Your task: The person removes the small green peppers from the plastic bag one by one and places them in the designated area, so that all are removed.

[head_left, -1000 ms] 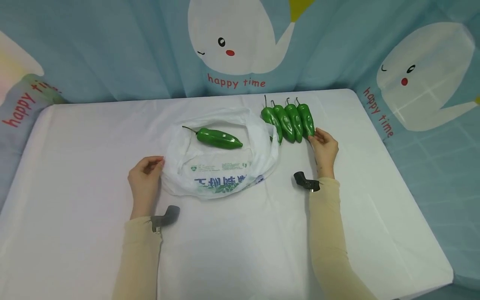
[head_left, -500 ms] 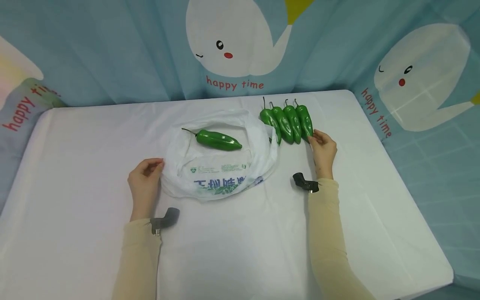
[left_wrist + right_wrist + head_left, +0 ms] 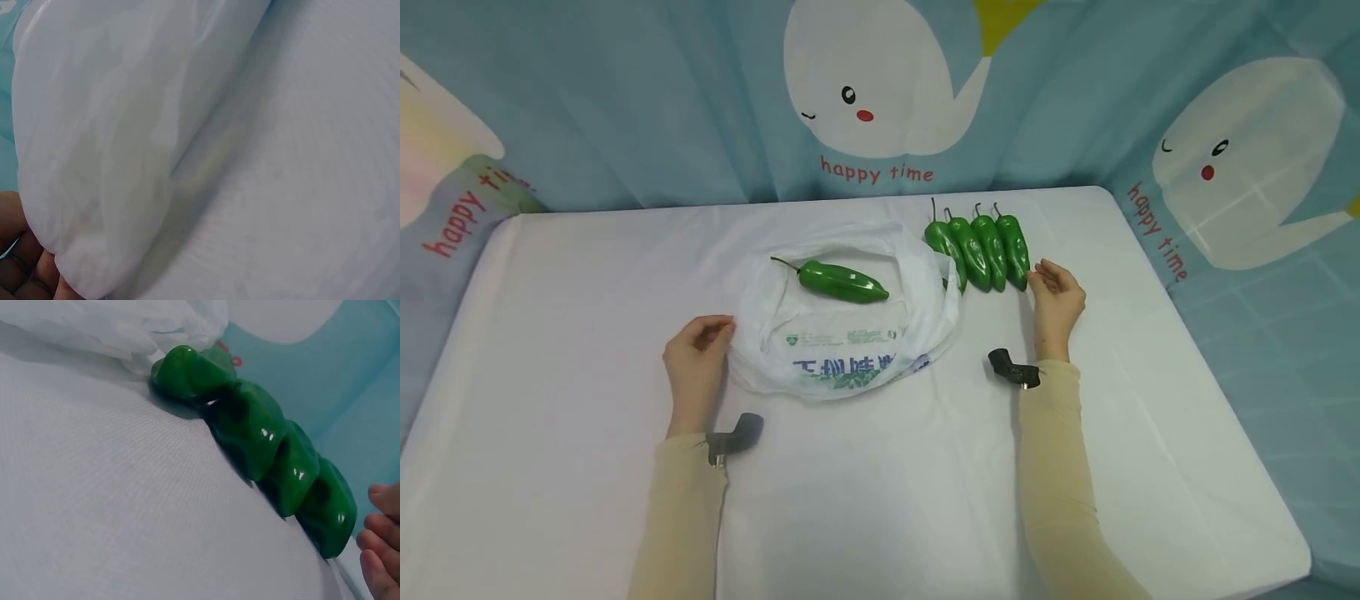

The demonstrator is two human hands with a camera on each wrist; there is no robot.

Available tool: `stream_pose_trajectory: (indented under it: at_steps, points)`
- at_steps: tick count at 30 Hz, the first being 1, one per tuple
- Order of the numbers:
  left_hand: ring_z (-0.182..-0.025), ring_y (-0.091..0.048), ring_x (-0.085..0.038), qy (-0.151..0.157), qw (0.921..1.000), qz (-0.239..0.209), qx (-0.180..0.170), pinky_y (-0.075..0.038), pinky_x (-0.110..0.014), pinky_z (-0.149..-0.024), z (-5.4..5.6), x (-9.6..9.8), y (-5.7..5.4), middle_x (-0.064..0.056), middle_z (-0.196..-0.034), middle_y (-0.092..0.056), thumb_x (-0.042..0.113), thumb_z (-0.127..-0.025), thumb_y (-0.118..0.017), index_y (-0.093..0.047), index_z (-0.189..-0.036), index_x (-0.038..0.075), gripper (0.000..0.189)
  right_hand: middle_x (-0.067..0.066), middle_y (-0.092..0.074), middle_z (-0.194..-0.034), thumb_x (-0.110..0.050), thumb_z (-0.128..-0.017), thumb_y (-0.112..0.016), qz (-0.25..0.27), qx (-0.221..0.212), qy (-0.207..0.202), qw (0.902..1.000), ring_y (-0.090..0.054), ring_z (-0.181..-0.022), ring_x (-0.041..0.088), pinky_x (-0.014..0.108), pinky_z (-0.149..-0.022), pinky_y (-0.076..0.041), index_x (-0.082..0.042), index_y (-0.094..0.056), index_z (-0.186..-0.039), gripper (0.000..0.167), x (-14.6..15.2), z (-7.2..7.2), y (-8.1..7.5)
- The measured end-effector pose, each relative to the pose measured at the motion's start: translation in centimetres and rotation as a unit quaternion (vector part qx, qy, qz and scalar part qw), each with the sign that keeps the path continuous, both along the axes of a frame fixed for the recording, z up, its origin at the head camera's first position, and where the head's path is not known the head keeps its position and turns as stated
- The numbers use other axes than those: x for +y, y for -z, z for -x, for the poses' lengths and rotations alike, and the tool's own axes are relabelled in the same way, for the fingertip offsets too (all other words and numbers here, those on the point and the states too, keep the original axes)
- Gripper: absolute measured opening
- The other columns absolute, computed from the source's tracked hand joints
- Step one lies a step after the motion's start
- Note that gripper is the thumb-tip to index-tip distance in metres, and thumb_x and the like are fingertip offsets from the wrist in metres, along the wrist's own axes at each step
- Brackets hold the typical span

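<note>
A white plastic bag (image 3: 838, 387) with blue and green print lies on the table, its mouth spread wide. One green pepper (image 3: 842, 282) lies inside the opening. At the bag's left rim, my left hand (image 3: 696, 354) pinches the edge; the left wrist view shows its fingers (image 3: 28, 275) at the film, partly hidden behind it. Several green peppers (image 3: 973, 254) lie side by side to the right of the bag, stems pointing away. My right hand (image 3: 1060, 304) is beside the tip of the rightmost pepper (image 3: 328, 509), fingers loosely bent with nothing between them.
A white cloth covers the table (image 3: 880, 500). Behind it and along its right side hangs a blue curtain (image 3: 700, 100) printed with white whales. The bag's right side overlaps the leftmost pepper (image 3: 942, 237) of the row.
My right hand has come off the rightmost pepper and shifted slightly right, its fingers loosening. The left hand stays at the bag's rim. The head view has shifted slightly.
</note>
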State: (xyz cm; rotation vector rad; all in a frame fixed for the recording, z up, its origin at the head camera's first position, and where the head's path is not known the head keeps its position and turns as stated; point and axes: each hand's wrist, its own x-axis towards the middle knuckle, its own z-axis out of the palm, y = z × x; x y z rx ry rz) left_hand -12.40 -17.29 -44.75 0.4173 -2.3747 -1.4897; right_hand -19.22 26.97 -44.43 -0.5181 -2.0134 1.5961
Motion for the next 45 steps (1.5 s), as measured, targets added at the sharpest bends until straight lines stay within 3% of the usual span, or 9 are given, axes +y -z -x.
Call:
stream_pose_trajectory:
  at_steps: [6,10,16,23,26,29,35,40,45]
  points:
    - [-0.070,-0.053,-0.003,0.001,1.0000,0.002,0.000,-0.041,-0.012,-0.062,-0.1,-0.1,0.0,-0.013,-0.090,-0.066,0.006,-0.089,-0.064,-0.069,-0.100,-0.002,0.015,0.014,-0.066,-0.108,-0.003,-0.085,-0.068,-0.005,0.037,0.009,0.9993,-0.060,-0.093,0.013,0.021,-0.085,-0.047,0.005,-0.064,-0.113,0.029,-0.5,-0.1,-0.4]
    - [-0.070,-0.053,-0.004,0.003,1.0000,0.002,0.003,-0.041,-0.012,-0.062,-0.2,-0.2,-0.1,-0.015,-0.091,-0.066,0.005,-0.089,-0.064,-0.069,-0.100,-0.003,0.015,0.014,-0.066,-0.105,0.001,-0.084,-0.068,0.004,0.068,-0.014,0.9976,-0.062,-0.093,0.014,0.022,-0.086,-0.047,0.007,-0.064,-0.110,0.027,-1.8,0.0,-1.5]
    - [-0.070,-0.053,-0.004,0.007,1.0000,0.004,0.006,-0.041,-0.012,-0.063,-0.1,-0.4,-0.3,-0.013,-0.091,-0.065,0.005,-0.089,-0.064,-0.068,-0.100,-0.003,0.015,0.025,-0.063,-0.108,0.005,-0.084,-0.067,-0.022,0.113,-0.137,0.9839,-0.061,-0.098,0.029,0.027,-0.087,-0.048,0.013,-0.061,-0.110,0.028,-6.4,-0.6,-4.3]
    - [-0.068,-0.051,-0.003,0.002,1.0000,0.003,0.007,-0.040,-0.012,-0.061,0.0,-0.3,0.2,-0.016,-0.089,-0.066,0.005,-0.088,-0.065,-0.069,-0.099,-0.003,0.014,0.031,-0.060,-0.109,0.010,-0.083,-0.064,-0.076,0.100,-0.312,0.9417,-0.058,-0.099,0.044,0.043,-0.088,-0.048,0.018,-0.059,-0.108,0.026,-13.1,-2.4,-6.7]
    - [-0.068,-0.051,-0.003,0.002,0.9999,0.003,0.011,-0.040,-0.012,-0.061,-0.1,-0.2,0.3,-0.017,-0.089,-0.066,0.004,-0.088,-0.065,-0.069,-0.098,-0.003,0.013,0.029,-0.061,-0.110,0.008,-0.084,-0.065,-0.092,0.089,-0.365,0.9222,-0.058,-0.099,0.042,0.046,-0.089,-0.047,0.016,-0.060,-0.109,0.026,-14.6,-1.7,-5.5]
    - [-0.067,-0.050,-0.003,0.002,0.9999,-0.002,0.014,-0.039,-0.012,-0.060,-0.2,-0.1,0.3,-0.018,-0.089,-0.066,0.004,-0.088,-0.065,-0.069,-0.098,-0.003,0.013,0.025,-0.062,-0.112,0.003,-0.085,-0.066,-0.105,0.066,-0.388,0.9132,-0.060,-0.101,0.036,0.042,-0.090,-0.047,0.011,-0.062,-0.111,0.027,-15.3,-0.8,-4.0]
    - [-0.069,-0.051,-0.004,0.008,0.9999,-0.002,0.007,-0.039,-0.012,-0.061,-0.2,0.1,0.0,-0.017,-0.090,-0.066,0.005,-0.089,-0.064,-0.069,-0.099,-0.003,0.014,0.018,-0.065,-0.110,-0.002,-0.084,-0.069,-0.122,0.047,-0.389,0.9117,-0.062,-0.099,0.028,0.033,-0.088,-0.048,0.005,-0.064,-0.111,0.028,-16.0,0.1,-2.8]
    - [-0.070,-0.051,-0.003,0.008,0.9999,0.004,0.004,-0.040,-0.011,-0.063,-0.1,-0.1,-0.3,-0.017,-0.091,-0.066,0.005,-0.089,-0.064,-0.069,-0.099,-0.003,0.014,0.019,-0.064,-0.112,0.000,-0.084,-0.068,-0.129,0.020,-0.393,0.9104,-0.061,-0.102,0.030,0.034,-0.092,-0.047,0.006,-0.064,-0.112,0.029,-16.7,-0.4,-3.8]
    - [-0.071,-0.052,-0.003,0.011,0.9999,-0.005,0.009,-0.040,-0.011,-0.064,-0.1,-0.1,-0.4,-0.017,-0.092,-0.066,0.004,-0.089,-0.063,-0.068,-0.099,-0.004,0.014,0.010,-0.064,-0.117,-0.008,-0.085,-0.070,-0.182,-0.032,-0.394,0.9004,-0.058,-0.110,0.026,0.032,-0.096,-0.043,-0.003,-0.065,-0.116,0.032,-16.5,0.1,-2.4]
